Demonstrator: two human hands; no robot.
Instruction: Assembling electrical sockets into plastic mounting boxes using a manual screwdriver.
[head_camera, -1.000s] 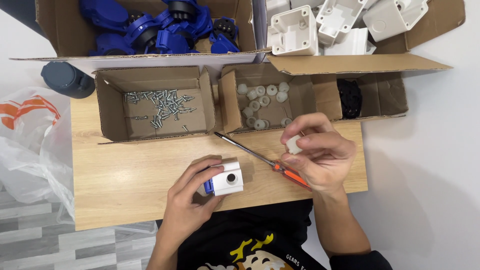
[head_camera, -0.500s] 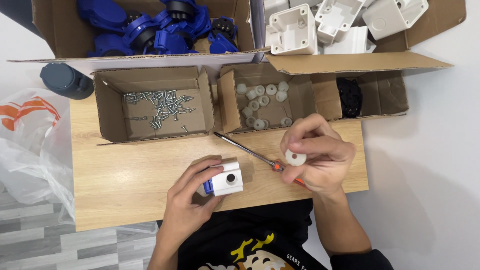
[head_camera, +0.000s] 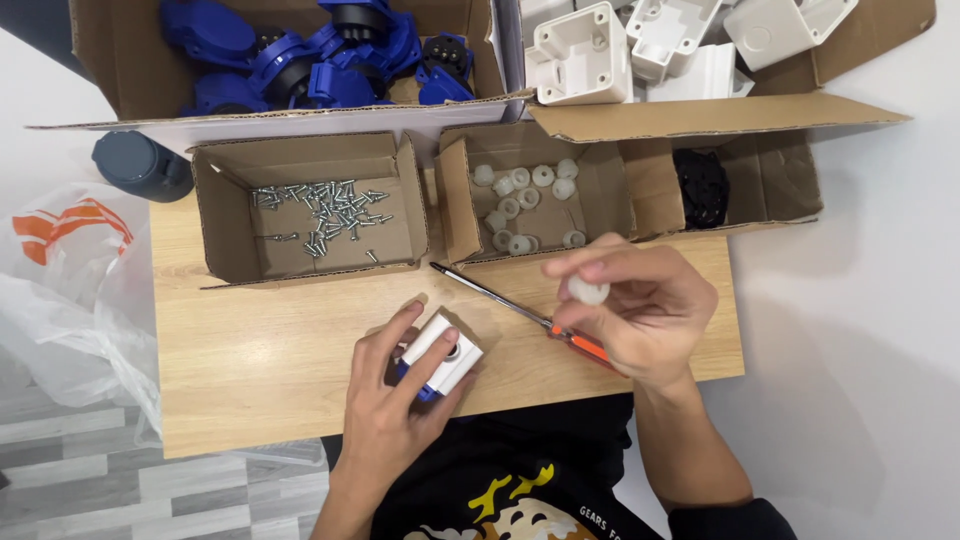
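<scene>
The left hand grips a white-and-blue socket box on the wooden board. The right hand pinches a small white plug and apparently clasps the orange-handled screwdriver.

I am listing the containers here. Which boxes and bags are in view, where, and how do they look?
Screw box: brown, open, left.
Grommet box: brown, open, centre.
Black-parts box: brown, right.
Blue-parts carton: large, top left.
White-housings carton: top right.
Plastic bag: clear, orange print, far left.
</scene>
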